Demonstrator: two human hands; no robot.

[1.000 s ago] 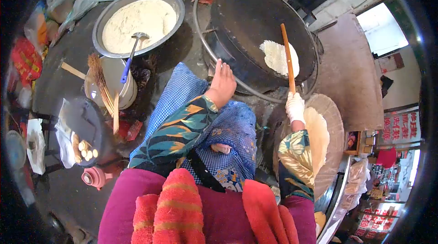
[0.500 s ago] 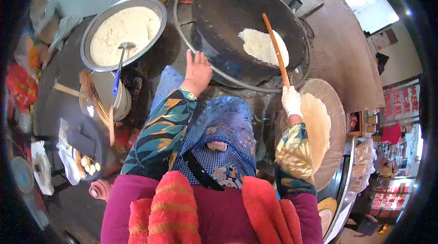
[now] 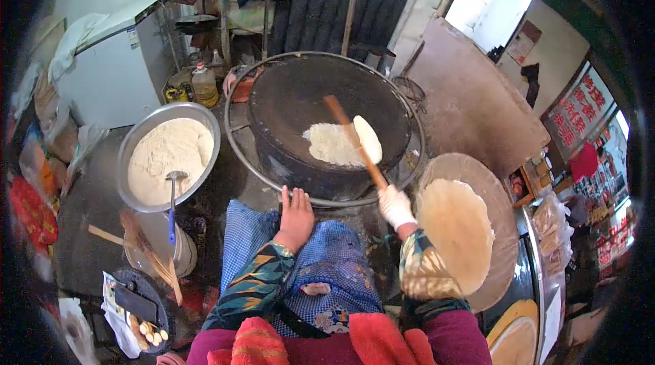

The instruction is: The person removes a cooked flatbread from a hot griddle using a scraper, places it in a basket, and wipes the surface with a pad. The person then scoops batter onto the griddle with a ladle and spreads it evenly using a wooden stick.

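Observation:
My right hand (image 3: 396, 207), in a white glove, grips a long flat wooden spreader (image 3: 356, 141). Its blade crosses a pale patch of batter (image 3: 331, 144) near the front of the round dark griddle (image 3: 293, 92). A thicker lump of batter (image 3: 368, 138) lies to the right of the blade. My bare left hand (image 3: 296, 219) has its fingers stretched out, close to the front of the metal ring (image 3: 235, 138) around the griddle; whether the fingertips touch it I cannot tell. A thin round flatbread (image 3: 456, 228) lies on a round tray (image 3: 501, 256) beside my right forearm.
A large metal basin (image 3: 124, 172) of batter, with a blue-handled ladle (image 3: 172, 218) in it, stands left of the griddle. Below it are a bucket (image 3: 185, 256) and a straw brush (image 3: 147, 245). A brown board (image 3: 471, 85) leans at the right; oil bottles (image 3: 205, 85) stand behind.
The view has tilted upward, showing more of the back wall. The spreader has swung left across the batter, whose patch now has a separate lump on the right. My left hand stays by the ring.

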